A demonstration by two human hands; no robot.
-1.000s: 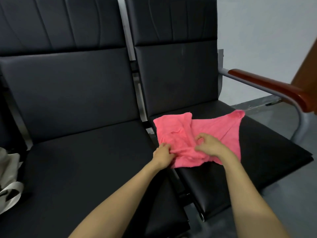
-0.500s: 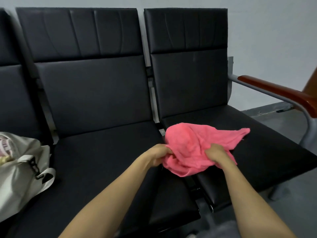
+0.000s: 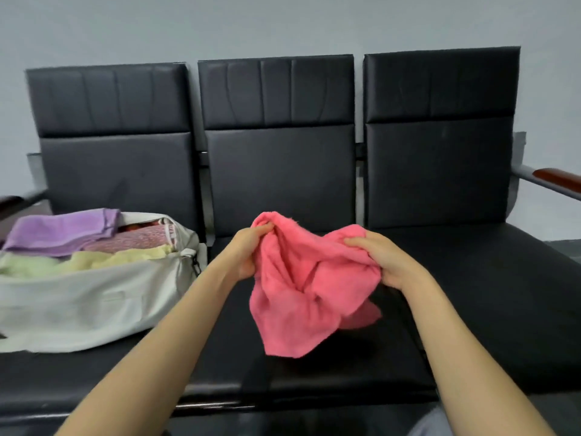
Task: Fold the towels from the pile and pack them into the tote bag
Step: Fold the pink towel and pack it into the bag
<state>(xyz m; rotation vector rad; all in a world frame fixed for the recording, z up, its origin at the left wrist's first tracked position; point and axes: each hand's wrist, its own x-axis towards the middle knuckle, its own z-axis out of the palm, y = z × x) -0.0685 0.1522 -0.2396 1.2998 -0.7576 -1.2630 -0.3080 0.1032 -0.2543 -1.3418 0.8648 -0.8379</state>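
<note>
1. Pink towel [image 3: 309, 287]: centre of the frame, crumpled and unfolded, held in the air above the middle seat of the bench. Its upper edge is bunched between the two hands; the lower part hangs in loose folds to a blunt point, just above the seat surface.

2. Left hand [image 3: 248, 250]: left of the towel, centre frame. Fingers [image 3: 262, 229] closed in a pinch on the towel's upper left corner, thumb side toward the fabric. Bare forearm runs to the lower left of the frame.

3. Right hand [image 3: 388, 262]: right of the towel. Fingers [image 3: 356, 242] curled over and gripping the towel's upper right edge. Bare forearm runs to the lower right corner.

4. Tote bag [image 3: 91, 306]: left of the frame, pale cloth, lying on the leftmost seat with its mouth open upward. It sits near the left forearm but apart from the pink towel.

5. Contents at the bag's mouth: purple towel [image 3: 63, 231] folded on top at the far left; pink patterned towel [image 3: 138, 239] beside it toward the centre; pale yellow-green towel [image 3: 85, 261] along the near edge.

6. Bench [image 3: 276, 171]: three black padded seats in a row across the frame, backs upright against a grey wall [image 3: 283, 23].

7. Armrest [image 3: 556, 179]: reddish-brown, on a grey metal bar, at the right edge of the frame.
</note>
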